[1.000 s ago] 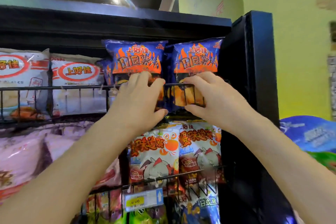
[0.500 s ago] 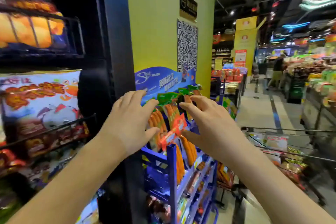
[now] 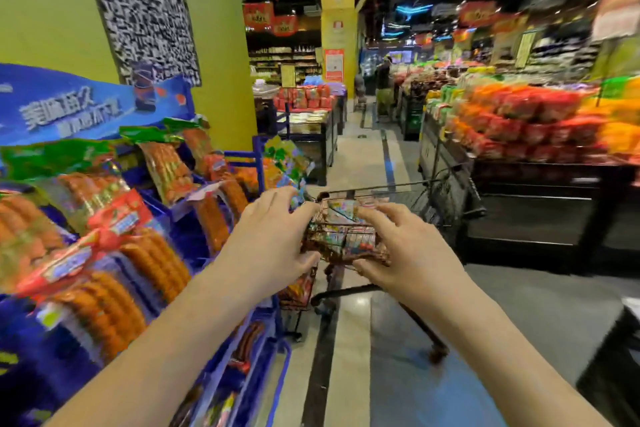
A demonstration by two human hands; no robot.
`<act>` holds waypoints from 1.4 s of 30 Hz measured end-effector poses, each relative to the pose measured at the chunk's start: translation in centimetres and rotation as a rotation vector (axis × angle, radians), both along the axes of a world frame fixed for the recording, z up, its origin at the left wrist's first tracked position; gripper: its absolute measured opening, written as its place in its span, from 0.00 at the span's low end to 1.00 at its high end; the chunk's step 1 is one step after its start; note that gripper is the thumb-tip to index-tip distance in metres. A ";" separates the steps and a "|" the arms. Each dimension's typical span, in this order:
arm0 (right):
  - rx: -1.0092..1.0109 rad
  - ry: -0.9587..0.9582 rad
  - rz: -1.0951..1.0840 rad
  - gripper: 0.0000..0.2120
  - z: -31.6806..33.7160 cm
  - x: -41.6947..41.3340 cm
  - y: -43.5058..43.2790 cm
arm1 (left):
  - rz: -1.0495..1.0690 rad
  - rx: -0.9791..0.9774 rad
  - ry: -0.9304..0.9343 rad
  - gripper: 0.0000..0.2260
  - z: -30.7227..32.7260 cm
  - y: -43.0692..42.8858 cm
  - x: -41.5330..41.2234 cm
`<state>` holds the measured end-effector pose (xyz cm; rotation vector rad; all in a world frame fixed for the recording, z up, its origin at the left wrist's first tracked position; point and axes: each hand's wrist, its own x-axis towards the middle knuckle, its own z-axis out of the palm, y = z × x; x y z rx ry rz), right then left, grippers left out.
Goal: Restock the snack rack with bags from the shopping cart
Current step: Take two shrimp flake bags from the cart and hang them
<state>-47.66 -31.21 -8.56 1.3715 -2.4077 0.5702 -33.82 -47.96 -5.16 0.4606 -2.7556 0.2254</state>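
Swinging away from the black snack rack, which is now out of view, the head has turned down the aisle and both arms have come round with it. Left hand (image 3: 273, 239) and right hand (image 3: 401, 246) are held out side by side but apart, each empty, fingers spread and loosely bent. Between them shows the dark wire shopping cart (image 3: 408, 189), standing in the aisle with colourful snack bags (image 3: 343, 215) heaped in its basket. The hands appear to be short of the cart, though the blur makes the gap hard to judge. Just to the left, a blue display stand (image 3: 258, 163) carries orange sausage packs (image 3: 162, 170) that jut towards the left forearm.

For a clean pick, I would step closer first, keep the left arm off those hanging packs, then reach over the rim and take a top bag by its body with both palms, squeezing lightly so the contents are not crushed and lifting straight up so it clears the wire
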 end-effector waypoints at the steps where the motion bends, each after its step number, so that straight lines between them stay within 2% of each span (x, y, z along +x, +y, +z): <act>1: 0.003 -0.011 -0.012 0.36 -0.4 -2.1 0.9 | -0.016 0.005 -0.002 0.35 -0.5 0.7 -2.3; 8: 0.006 -0.114 -0.057 0.35 -2.8 -13.5 3.9 | -0.053 0.062 -0.058 0.34 -3.0 2.6 -14.3; 15: -0.019 -0.219 -0.100 0.34 -5.8 -21.7 1.4 | -0.084 0.133 -0.116 0.32 -6.3 -1.0 -23.1; 19: -0.037 -0.300 -0.114 0.34 -7.9 -26.1 -2.0 | -0.084 0.269 -0.115 0.31 -8.7 -5.5 -28.2; 24: 0.050 -0.255 -0.155 0.34 -9.5 -32.3 -9.2 | -0.087 0.313 -0.153 0.32 -11.6 -12.8 -35.6; 32: 0.126 -0.393 -0.210 0.34 -11.7 -42.1 -19.3 | -0.112 0.374 -0.291 0.34 -13.4 -24.6 -46.0; 42: 0.176 -0.461 -0.229 0.35 -15.2 -54.1 -26.2 | -0.149 0.448 -0.340 0.33 -15.7 -31.3 -57.8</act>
